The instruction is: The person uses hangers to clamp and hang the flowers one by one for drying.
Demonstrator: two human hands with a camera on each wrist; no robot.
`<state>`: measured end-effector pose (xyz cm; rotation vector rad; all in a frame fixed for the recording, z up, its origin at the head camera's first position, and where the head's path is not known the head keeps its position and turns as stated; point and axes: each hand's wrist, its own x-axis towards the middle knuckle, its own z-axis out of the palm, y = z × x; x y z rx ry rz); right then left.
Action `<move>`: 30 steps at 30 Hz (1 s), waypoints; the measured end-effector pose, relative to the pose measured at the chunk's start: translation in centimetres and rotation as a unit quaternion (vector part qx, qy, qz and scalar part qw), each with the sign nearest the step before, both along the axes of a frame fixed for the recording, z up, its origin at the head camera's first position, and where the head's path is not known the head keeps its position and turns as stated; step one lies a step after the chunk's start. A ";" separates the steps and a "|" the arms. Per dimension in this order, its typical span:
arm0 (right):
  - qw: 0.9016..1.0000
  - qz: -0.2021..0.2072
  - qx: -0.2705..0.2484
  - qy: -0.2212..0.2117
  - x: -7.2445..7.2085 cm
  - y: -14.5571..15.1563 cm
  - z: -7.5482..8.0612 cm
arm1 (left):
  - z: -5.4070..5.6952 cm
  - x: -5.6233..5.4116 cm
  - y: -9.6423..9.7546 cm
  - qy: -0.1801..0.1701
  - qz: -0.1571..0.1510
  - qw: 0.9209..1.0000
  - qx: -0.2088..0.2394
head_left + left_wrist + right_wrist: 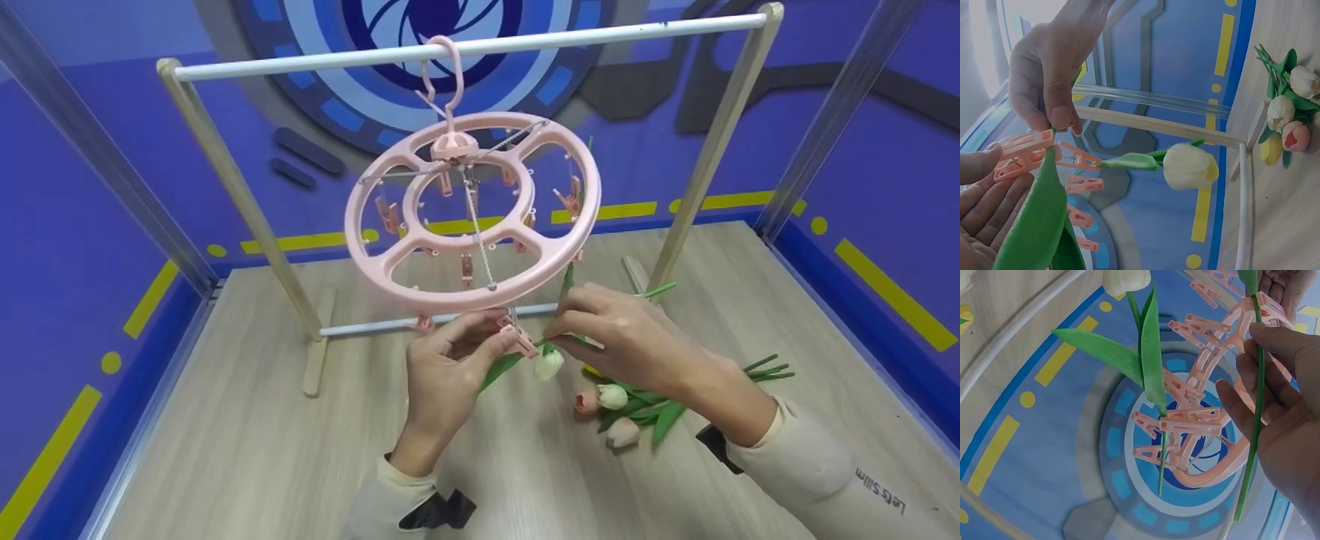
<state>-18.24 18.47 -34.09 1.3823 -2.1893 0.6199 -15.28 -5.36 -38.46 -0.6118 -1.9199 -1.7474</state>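
Observation:
My left hand (446,367) pinches a pink clothespin (1024,154) hanging from the rim of a round pink hanger (472,244). With thumb and fingers, my right hand (622,330) grips the green stem (1258,388) of a tulip close to that clothespin. The stem lies at the clothespin's tip; whether it is clamped I cannot tell. One broad leaf (1033,219) of this tulip hangs below the clothespin in the left wrist view, and its bloom is hidden. Beside it, a white tulip (1190,166) hangs head down from another clothespin (1190,426).
The hanger hooks over the white bar (570,39) of a wooden-legged rack (724,135). Several loose tulips (622,433), pink, white and yellow, lie on the table (247,450) at the right. More clothespins (467,268) dangle around the hanger. Purple walls (885,187) enclose the table.

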 end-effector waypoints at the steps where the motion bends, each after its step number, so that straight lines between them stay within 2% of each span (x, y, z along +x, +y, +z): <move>1: 1.000 0.001 0.000 -0.001 0.0 0.0 0.0 | 0.0 0.0 0.0 0.000 -0.001 1.000 0.000; 10: 1.000 0.004 -0.002 -0.004 -0.2 -0.1 0.0 | 0.0 0.0 -0.1 -0.007 -0.005 1.000 0.002; 20: 1.000 0.022 -0.011 0.002 -0.2 0.0 -0.2 | -0.3 0.1 -0.6 -0.048 0.001 0.999 0.005; 25: 1.000 0.012 -0.010 -0.006 -0.2 0.5 -0.4 | -0.8 0.0 -1.6 -0.051 0.020 0.998 0.000; 30: 1.000 -0.007 -0.004 -0.017 -0.4 1.1 -0.6 | -1.4 0.2 -2.7 -0.058 0.053 0.997 0.013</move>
